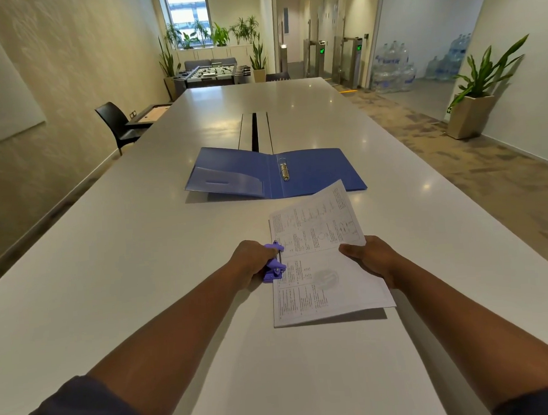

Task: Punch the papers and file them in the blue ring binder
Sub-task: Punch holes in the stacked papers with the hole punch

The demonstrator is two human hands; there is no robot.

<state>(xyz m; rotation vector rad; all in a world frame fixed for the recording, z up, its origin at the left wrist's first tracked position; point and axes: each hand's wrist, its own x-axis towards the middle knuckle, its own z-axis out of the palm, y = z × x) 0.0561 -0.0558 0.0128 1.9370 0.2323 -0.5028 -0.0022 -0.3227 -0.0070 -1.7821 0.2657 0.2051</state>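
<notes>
On the white counter (140, 247), near the open blue ring binder (312, 173), the thin, floppy papers (321, 268) need support at both edges: the right hand (370, 259) pinches their right side while the left hand (253, 261) clenches the purple hole punch (274, 265).

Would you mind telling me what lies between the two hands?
In the head view, the papers span the gap between the left hand on the purple punch and the right hand.
</notes>
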